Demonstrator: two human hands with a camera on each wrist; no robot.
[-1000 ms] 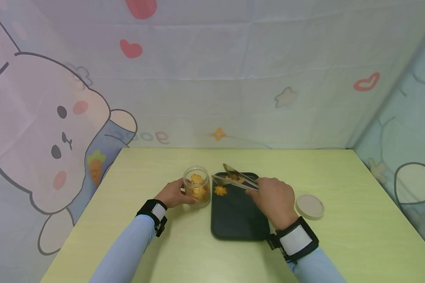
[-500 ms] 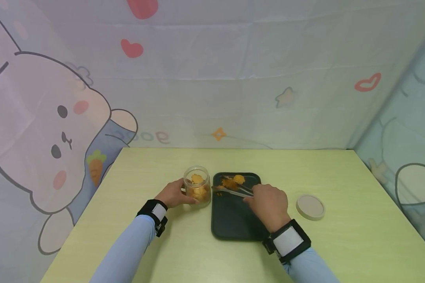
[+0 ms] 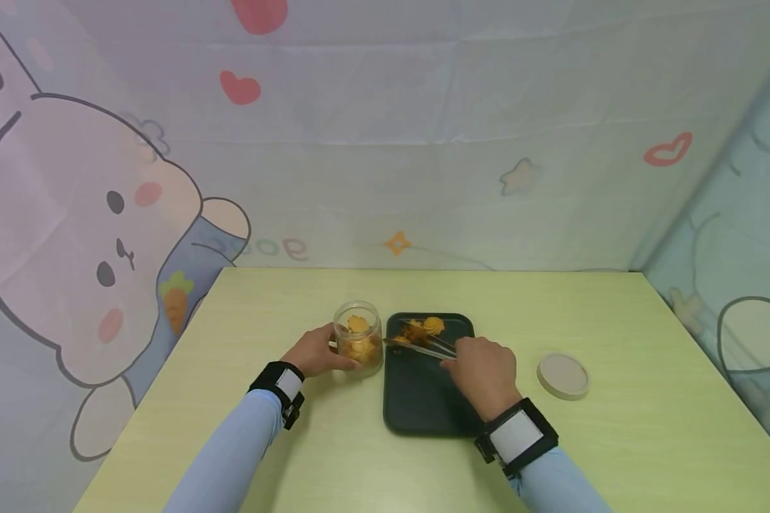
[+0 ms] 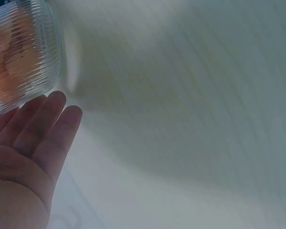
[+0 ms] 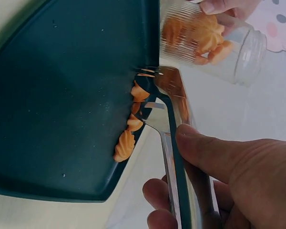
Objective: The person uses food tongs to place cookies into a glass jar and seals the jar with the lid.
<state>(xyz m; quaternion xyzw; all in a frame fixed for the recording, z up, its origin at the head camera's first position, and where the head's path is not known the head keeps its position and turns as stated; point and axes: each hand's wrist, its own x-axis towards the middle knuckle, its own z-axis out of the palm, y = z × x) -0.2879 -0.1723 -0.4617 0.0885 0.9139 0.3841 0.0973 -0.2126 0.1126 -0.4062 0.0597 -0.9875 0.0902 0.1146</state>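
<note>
My left hand (image 3: 316, 352) holds a clear glass jar (image 3: 373, 365) beside the tray, thumb in front and fingers behind it. Ridged golden cookies (image 5: 208, 34) lie inside the jar. In my right hand (image 3: 485, 374) are metal tongs (image 3: 417, 348), gripped between thumb and fingers. The tong tips reach down to the far left part of a dark tray (image 3: 426, 399), right at the cookies there. One swirled cookie (image 3: 433, 325) shows plainly near the far edge; others are partly hidden by the tongs. In the right wrist view, cookies line the tray's edge, one cookie (image 5: 124, 145) apart from the tips.
A round pale lid (image 3: 563, 376) lies on the light wooden table (image 3: 667, 399), right of the tray. Behind the table hangs a printed cloth (image 3: 436, 185) with a cartoon rabbit and hearts.
The tongs have swung lower and lie flatter over the cookies, their arms closer together. My right hand has shifted a little left and toward me. The left hand and jar stay put.
</note>
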